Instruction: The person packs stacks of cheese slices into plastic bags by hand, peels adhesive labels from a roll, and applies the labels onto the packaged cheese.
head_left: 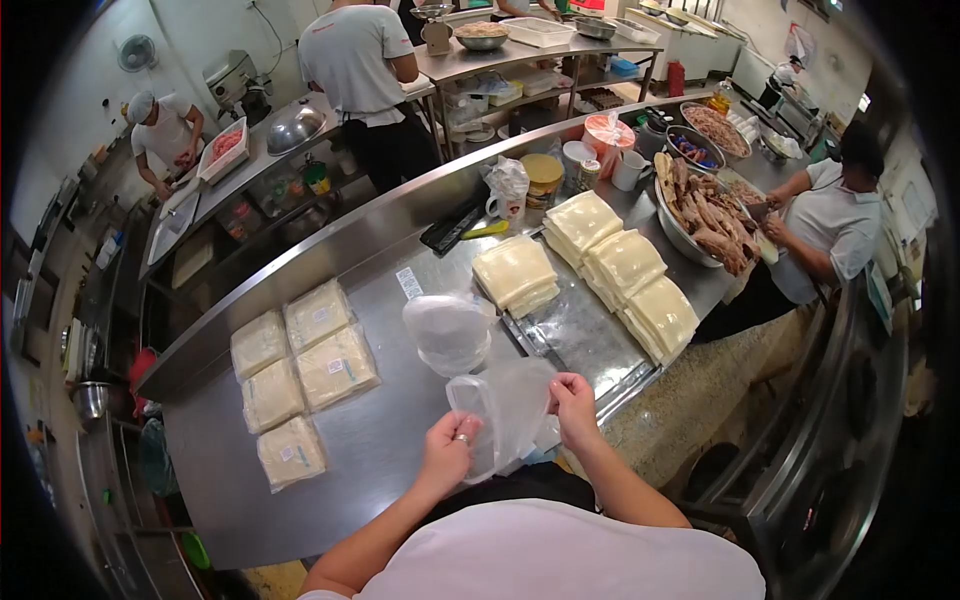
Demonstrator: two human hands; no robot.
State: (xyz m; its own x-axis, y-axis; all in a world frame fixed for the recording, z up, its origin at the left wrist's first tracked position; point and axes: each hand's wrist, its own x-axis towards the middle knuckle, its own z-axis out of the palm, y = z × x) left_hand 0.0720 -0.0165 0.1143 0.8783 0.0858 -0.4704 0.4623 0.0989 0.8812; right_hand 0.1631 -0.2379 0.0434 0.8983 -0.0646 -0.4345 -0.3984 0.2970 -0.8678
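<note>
My left hand [447, 447], with a ring on one finger, pinches one side of a thin translucent plastic sheet [515, 400]. Fingertips of my right hand [573, 408] grip its upper right edge, so it is spread between both hands above the steel table's front edge. Whether it is a bag or a single sheet I cannot tell. Just beyond lies a rounded pile of clear plastic sheets [448, 335]. A stack of pale, glossy folded dough sheets [515, 275] stands farther back, beside more such stacks [625, 265] on a dark tray.
Several labelled, wrapped packs [338, 366] lie on the table [400, 480] at left. Cups and tubs [541, 178] line the back ledge. At right, a co-worker [835, 210] handles meat by a large metal bowl [700, 215]. Other people work behind.
</note>
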